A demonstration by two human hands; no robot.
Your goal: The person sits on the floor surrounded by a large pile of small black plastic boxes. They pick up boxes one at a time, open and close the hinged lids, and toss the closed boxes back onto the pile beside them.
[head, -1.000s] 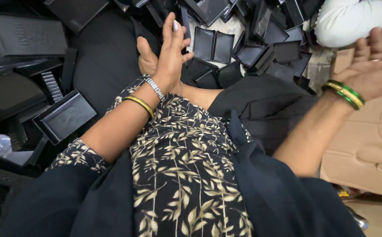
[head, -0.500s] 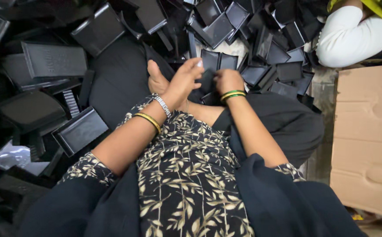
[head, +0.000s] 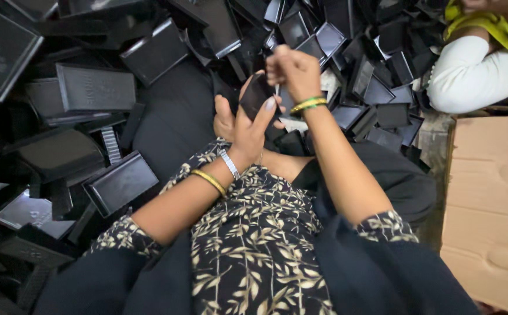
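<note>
Right now your left hand [head: 248, 125] cups a small black plastic piece [head: 258, 93] from below, fingers curled round it, its long axis tilted up and away from you. Your right hand [head: 293, 70] sits just above, fingertips pinched at the piece's upper edge, so it is the nearer one. Around both lies a heap of black trays [head: 120, 184]; cardboard [head: 490, 198] lies to the right.

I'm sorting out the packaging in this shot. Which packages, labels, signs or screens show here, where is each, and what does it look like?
Cardboard sheet: right edge, flat, plain brown, dented.
Black plastic tray: left of the left hand, rectangular, glossy.
Black box: upper left, rectangular, matte, with raised lettering.
Small black piece: held in the left hand, right hand above it.
No signs or screens.
</note>
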